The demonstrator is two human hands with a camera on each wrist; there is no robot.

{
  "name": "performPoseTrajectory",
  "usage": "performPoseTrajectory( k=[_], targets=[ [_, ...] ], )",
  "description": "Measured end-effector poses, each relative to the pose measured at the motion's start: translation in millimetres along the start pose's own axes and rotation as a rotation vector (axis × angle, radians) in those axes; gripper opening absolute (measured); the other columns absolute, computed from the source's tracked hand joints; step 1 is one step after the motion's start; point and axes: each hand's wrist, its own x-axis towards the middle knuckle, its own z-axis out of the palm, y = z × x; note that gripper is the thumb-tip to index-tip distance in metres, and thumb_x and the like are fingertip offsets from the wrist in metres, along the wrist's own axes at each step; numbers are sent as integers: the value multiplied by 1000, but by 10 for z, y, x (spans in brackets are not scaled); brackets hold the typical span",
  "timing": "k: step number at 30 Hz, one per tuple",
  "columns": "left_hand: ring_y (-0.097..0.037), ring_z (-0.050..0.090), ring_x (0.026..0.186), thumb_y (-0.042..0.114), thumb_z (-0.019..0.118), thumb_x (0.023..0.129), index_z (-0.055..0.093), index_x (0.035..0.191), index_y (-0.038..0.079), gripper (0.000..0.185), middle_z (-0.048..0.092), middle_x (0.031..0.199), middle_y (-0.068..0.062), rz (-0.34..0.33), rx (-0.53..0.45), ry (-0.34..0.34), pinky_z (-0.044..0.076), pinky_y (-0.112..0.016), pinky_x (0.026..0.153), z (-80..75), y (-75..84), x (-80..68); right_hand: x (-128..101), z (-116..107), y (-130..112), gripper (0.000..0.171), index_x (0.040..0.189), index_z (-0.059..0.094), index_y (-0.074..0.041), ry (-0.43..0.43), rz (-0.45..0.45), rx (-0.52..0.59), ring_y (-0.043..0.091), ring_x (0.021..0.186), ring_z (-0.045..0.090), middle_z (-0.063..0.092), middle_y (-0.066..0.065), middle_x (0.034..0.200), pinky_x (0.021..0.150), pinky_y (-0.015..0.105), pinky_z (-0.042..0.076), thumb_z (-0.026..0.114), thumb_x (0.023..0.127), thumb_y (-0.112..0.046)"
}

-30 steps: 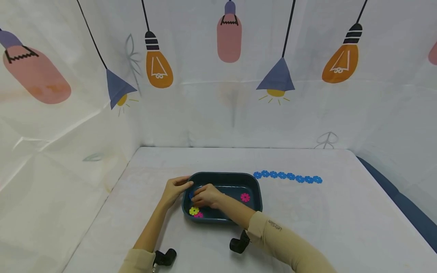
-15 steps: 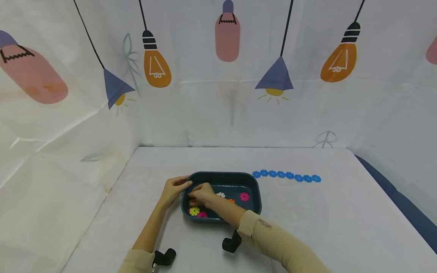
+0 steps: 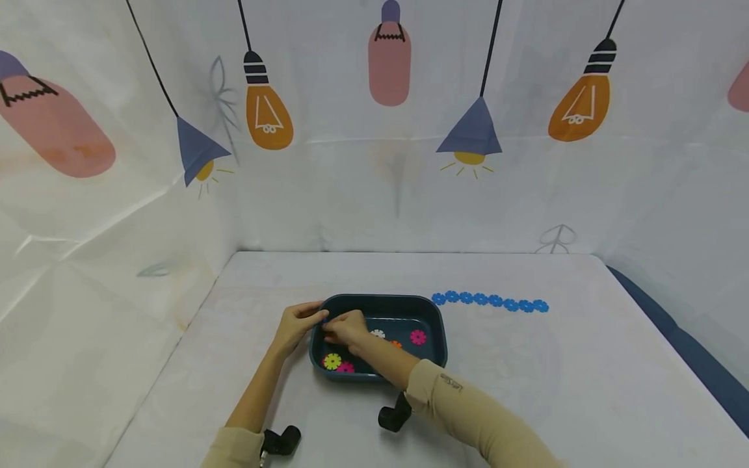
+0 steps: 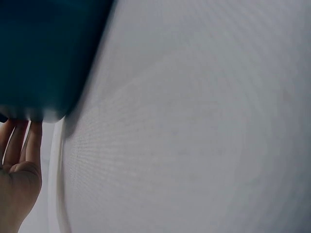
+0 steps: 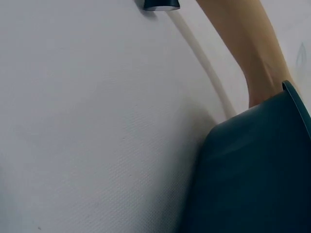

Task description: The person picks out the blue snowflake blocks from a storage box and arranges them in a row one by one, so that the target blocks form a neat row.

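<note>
A dark teal tray (image 3: pixel 433 322) sits on the white table. My left hand (image 3: pixel 297 325) grips its near-left corner with the thumb over the rim; its fingers (image 4: pixel 22 145) press the tray's outer wall (image 4: pixel 43 58). My right hand (image 3: pixel 345 328) reaches into the tray's left end with its fingers curled. They pinch a small blue flower disc that is mostly hidden. On the tray floor lie a yellow disc (image 3: pixel 332 361), two pink discs (image 3: pixel 418 337), a white disc (image 3: pixel 377 334) and an orange disc (image 3: pixel 396 344).
A chain of several blue flower discs (image 3: pixel 490 301) lies on the table right of the tray. Printed cloth walls close the back and left. The right wrist view shows the tray's outer wall (image 5: pixel 252 179) and my left forearm (image 5: pixel 248 48).
My right hand has moved from the tray floor up and left toward the left rim. The white and orange discs it covered now show. The left hand has stayed on the corner.
</note>
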Motion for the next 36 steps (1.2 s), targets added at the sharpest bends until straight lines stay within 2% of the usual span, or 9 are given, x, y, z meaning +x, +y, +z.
performPoseTrajectory(
  k=[4, 11, 14, 20, 24, 29, 36],
  targets=[
    [-7, 64, 95, 8, 65, 89, 57, 121, -11, 39, 60, 120, -24, 16, 21, 6, 51, -21, 83, -25, -84, 28, 40, -5, -5, 19, 98, 64, 13, 5, -3, 66, 17, 67, 69, 69, 17, 88, 67, 27, 56, 68, 79, 8],
    [-11, 65, 95, 11, 66, 88, 59, 119, -10, 38, 65, 114, -17, 32, 19, 15, 52, -23, 82, -6, -85, 39, 32, -29, -27, 24, 107, 61, 15, -13, -14, 20, 19, 69, 69, 68, 18, 86, 67, 27, 57, 59, 84, 9],
    [-10, 65, 93, 9, 66, 88, 59, 119, -10, 37, 65, 114, -18, 14, 7, 19, 52, -23, 81, 2, -55, 37, 7, -40, -39, 27, 110, 60, 15, -44, -16, 13, 20, 72, 69, 68, 19, 90, 69, 28, 57, 59, 85, 8],
    [-6, 64, 91, 5, 64, 88, 56, 119, -14, 37, 60, 118, -27, 11, 9, -4, 51, -21, 81, 24, 121, -44, -53, -25, -20, 32, 115, 57, 15, -119, -12, 6, 25, 86, 68, 66, 19, 101, 76, 33, 56, 63, 87, 1],
    [-5, 63, 91, 4, 63, 89, 55, 120, -15, 37, 57, 121, -28, -7, 20, -14, 51, -21, 81, 35, 181, -83, -71, -6, 15, 32, 116, 56, 14, -107, 10, -16, 17, 76, 66, 64, 16, 97, 74, 30, 56, 62, 88, 1],
    [-5, 64, 91, 3, 63, 88, 56, 119, -14, 36, 58, 120, -27, -11, 14, 0, 52, -22, 81, 39, 184, -86, -70, -28, 17, 29, 112, 58, 15, -104, 10, -2, 12, 66, 63, 64, 16, 93, 68, 26, 56, 60, 85, 3],
    [-3, 64, 91, 4, 64, 88, 57, 118, -14, 36, 60, 117, -27, 11, 29, 9, 51, -20, 82, 43, 164, -69, -88, -300, -69, 27, 112, 61, 15, -168, -41, 80, 12, 67, 65, 64, 20, 101, 69, 25, 56, 57, 86, 8]
  ],
)
